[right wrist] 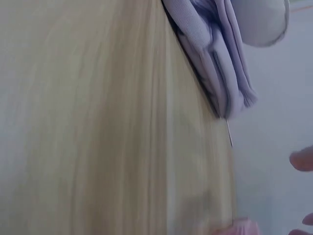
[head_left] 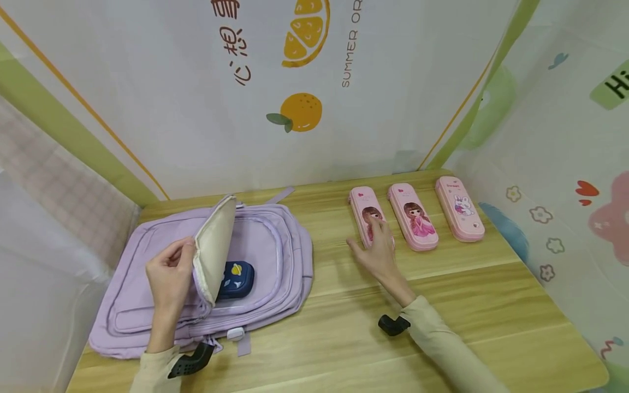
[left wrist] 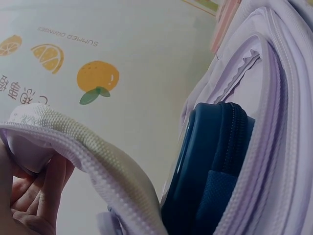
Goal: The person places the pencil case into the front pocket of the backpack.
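My left hand [head_left: 169, 275] pinches the edge of the raised cream-lined front flap [head_left: 216, 245] of a lilac backpack [head_left: 147, 234]. The backpack lies on the left of the table. Inside its opened pocket is a dark blue zipped case [head_left: 241, 283] with planet pictures, partly hidden by the flap; the left wrist view shows its zipper side. My right hand [head_left: 378, 255], fingers spread, is over the lower part of the leftmost pink doll-print case [head_left: 363, 197]. Whether it touches that case is unclear. In the right wrist view only fingertips [right wrist: 302, 159] show.
Beside the leftmost case lie a second doll-print pink case [head_left: 415, 218] and a pink bunny-print case [head_left: 459, 210]. They rest near the back right of the wooden table [head_left: 334, 327]. A printed curtain [head_left: 383, 120] hangs behind the table.
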`<state>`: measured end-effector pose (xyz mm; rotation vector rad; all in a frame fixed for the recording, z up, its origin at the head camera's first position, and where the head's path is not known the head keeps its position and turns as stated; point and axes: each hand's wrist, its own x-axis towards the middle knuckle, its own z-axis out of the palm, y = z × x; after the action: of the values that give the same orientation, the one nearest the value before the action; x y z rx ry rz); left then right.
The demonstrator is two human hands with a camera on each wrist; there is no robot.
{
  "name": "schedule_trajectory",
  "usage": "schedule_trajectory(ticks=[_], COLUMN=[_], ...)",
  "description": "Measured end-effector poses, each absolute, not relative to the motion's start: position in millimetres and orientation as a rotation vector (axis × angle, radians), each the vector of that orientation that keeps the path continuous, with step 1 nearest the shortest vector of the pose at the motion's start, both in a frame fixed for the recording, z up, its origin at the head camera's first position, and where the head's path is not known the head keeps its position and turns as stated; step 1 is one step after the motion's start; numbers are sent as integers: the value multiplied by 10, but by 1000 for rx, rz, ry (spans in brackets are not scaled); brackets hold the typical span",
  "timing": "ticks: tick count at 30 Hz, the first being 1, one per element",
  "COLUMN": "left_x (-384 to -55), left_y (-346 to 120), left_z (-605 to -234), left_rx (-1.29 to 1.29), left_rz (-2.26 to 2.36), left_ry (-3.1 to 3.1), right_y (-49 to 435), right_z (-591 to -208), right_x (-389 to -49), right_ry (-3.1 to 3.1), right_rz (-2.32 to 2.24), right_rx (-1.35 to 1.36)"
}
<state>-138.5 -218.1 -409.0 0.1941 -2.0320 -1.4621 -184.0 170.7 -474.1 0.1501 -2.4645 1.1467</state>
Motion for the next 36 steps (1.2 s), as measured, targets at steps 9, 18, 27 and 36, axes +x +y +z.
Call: schedule_trajectory(ticks=[9, 18, 27, 36], left_x=[-1398, -1395, -1428, -1405], left_y=[-2203, -2208, -2184, -2187], left_z=[-4110, -4123, -4085, -4099], left_rx=[180, 183, 170, 150], left_rz=[-1461, -1474, -1499, -1502], left_ry=[-2036, -2034, -2034, -2026], right_y=[1943, 2001, 2094, 2183], right_z=[-4817, -4959, -5026, -4997], right_x=[-1848, -1814, -1821, -1797], right_ry=[-2623, -2671, -2650, -2600], right_rz=[1115, 1114, 1119, 1148], right_rx=[-95, -238, -318, -318])
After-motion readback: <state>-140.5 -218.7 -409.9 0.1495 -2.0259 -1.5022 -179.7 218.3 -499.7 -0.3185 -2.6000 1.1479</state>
